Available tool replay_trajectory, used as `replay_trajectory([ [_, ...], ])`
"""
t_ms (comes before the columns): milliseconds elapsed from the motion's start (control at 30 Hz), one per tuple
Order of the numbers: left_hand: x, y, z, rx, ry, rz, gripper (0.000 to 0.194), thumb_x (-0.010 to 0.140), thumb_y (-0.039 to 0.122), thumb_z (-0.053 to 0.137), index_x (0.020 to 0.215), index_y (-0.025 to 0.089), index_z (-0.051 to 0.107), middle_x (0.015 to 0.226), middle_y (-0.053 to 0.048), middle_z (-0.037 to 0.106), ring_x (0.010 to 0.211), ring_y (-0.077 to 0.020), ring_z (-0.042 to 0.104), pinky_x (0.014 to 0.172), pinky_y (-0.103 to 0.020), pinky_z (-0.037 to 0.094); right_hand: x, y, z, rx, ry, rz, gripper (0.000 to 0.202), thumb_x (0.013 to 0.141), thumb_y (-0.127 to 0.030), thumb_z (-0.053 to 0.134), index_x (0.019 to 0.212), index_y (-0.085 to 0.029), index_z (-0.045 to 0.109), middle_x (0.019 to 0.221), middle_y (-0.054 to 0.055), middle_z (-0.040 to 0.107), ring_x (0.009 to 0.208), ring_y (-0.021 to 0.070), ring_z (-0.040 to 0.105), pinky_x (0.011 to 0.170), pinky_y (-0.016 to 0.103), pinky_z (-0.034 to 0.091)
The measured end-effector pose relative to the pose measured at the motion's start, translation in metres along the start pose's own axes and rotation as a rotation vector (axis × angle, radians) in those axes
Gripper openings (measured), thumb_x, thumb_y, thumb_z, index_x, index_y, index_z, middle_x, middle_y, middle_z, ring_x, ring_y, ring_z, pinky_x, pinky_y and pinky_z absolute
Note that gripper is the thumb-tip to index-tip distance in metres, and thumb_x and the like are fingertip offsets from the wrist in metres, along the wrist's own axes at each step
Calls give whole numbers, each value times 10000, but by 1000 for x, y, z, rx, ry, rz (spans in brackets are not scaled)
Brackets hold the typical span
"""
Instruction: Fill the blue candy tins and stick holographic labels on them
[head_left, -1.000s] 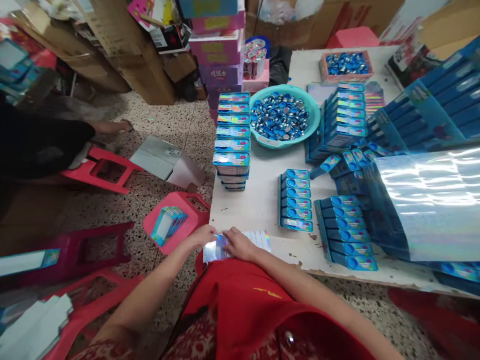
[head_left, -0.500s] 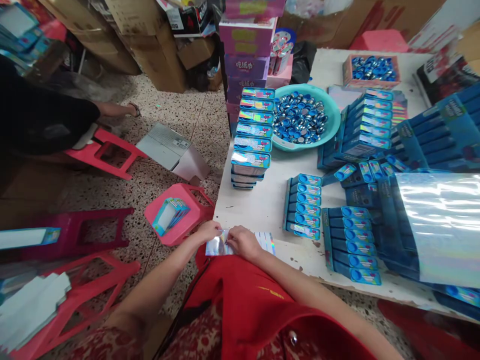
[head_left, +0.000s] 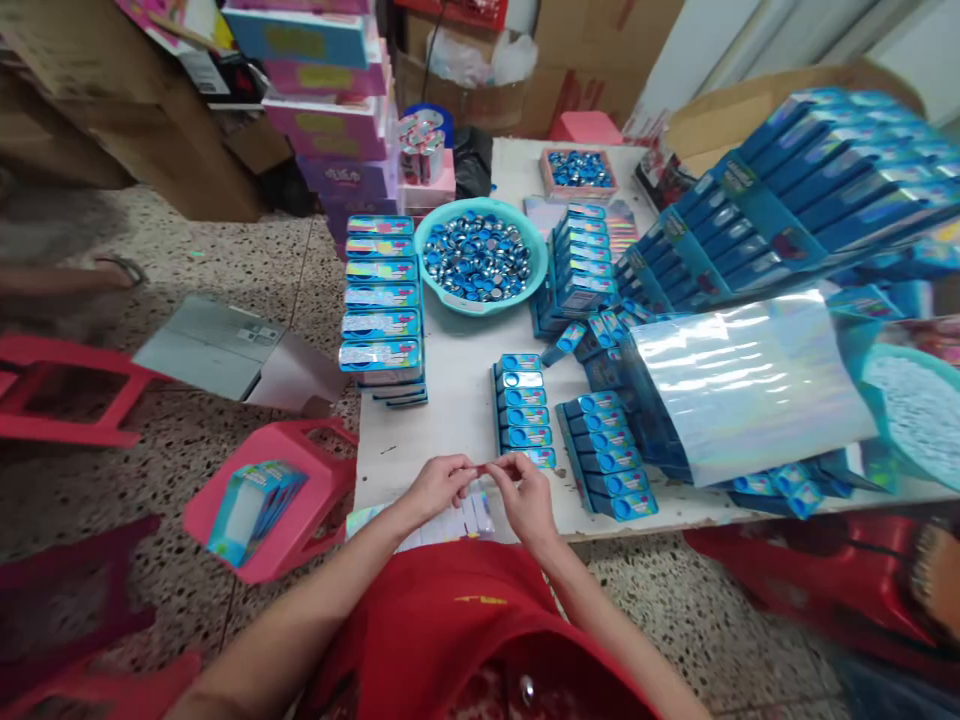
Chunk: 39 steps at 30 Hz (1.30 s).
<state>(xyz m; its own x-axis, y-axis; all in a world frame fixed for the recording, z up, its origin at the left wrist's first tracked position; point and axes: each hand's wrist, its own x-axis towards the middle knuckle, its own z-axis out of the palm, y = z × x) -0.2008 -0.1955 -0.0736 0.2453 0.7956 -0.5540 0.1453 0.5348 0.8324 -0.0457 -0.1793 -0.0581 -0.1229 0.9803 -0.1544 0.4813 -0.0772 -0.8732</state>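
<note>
My left hand (head_left: 442, 487) and my right hand (head_left: 523, 490) meet at the fingertips over the table's front edge. Both are closed in a pinch, and whatever lies between the fingers is too small to name. Beneath them a shiny sheet with pale strips (head_left: 450, 522) lies at the edge of the white table (head_left: 457, 385). Just beyond my right hand stands a row of small blue boxes (head_left: 523, 415), with another blue row (head_left: 609, 455) to its right.
A turquoise basin (head_left: 536, 240) holds blue and silver caps. Blue boxes stand in a stack (head_left: 381, 325) at the left. Farther right lies a silvery sheet (head_left: 750, 380). A pink stool (head_left: 262, 500) bears a blue box beside the table.
The view has swung to the right. My hands have left the shiny sheet, moved up and away from my body, and come together at the fingertips.
</note>
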Motion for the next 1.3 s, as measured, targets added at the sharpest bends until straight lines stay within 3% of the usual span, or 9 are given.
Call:
replay_trajectory([
  [167,43,29,7,108,-24,148,202,804,331,409,936,189,465,518,87,484,409,-87,449,436,-200,352,21,21,-22,-168,327,-19,231,771,-408,570,715,-188,611,886,75,533,923,227,490,819,364,388],
  [333,71,36,16,154,-33,220,126,810,233,369,931,200,376,518,100,457,432,-75,423,462,-188,354,46,40,-29,-214,419,86,179,726,-349,603,691,-173,617,1064,132,497,1043,272,451,891,413,345],
  [533,79,25,32,37,55,95,140,836,230,337,971,208,303,547,111,449,381,-62,427,409,-166,337,54,52,-21,-49,438,178,178,666,-312,609,767,-176,557,892,85,570,885,224,540,808,349,408],
  [700,83,20,44,276,119,-174,230,856,207,310,1073,144,346,539,56,504,383,-119,508,415,-219,388,54,51,-26,-57,419,223,369,619,-386,631,903,-174,527,878,75,609,764,210,547,695,330,420],
  [900,69,25,51,592,235,-122,311,831,159,392,1133,158,465,1027,-134,609,954,-255,596,788,-364,454,54,53,-25,-156,420,127,247,680,-392,543,808,-180,542,840,78,609,770,218,542,727,355,416],
  [1000,51,27,51,969,136,6,397,832,103,348,1205,159,471,1189,-152,537,1085,-255,521,841,-360,443,54,55,-24,-213,424,103,237,729,-368,495,847,-168,542,870,97,596,815,234,545,759,380,417],
  [1100,32,20,23,1115,14,-3,315,833,122,363,1049,161,589,1108,-134,592,1050,-241,536,818,-330,447,49,51,-28,-267,471,24,286,784,-312,452,992,-131,524,980,148,565,922,254,528,797,407,410],
  [1200,2,-3,-35,1072,109,-105,353,892,227,283,955,164,625,1020,-114,634,976,-224,569,802,-315,431,36,38,-26,-315,558,-175,348,818,-298,471,1119,-123,483,1131,184,501,1082,277,453,871,452,377],
  [1300,-37,-41,-88,793,145,-285,290,801,392,464,774,168,648,824,-66,656,809,-208,588,675,-260,407,14,19,-2,-217,258,-348,251,844,-291,471,1059,-177,532,1001,116,556,969,239,511,829,409,417],
])
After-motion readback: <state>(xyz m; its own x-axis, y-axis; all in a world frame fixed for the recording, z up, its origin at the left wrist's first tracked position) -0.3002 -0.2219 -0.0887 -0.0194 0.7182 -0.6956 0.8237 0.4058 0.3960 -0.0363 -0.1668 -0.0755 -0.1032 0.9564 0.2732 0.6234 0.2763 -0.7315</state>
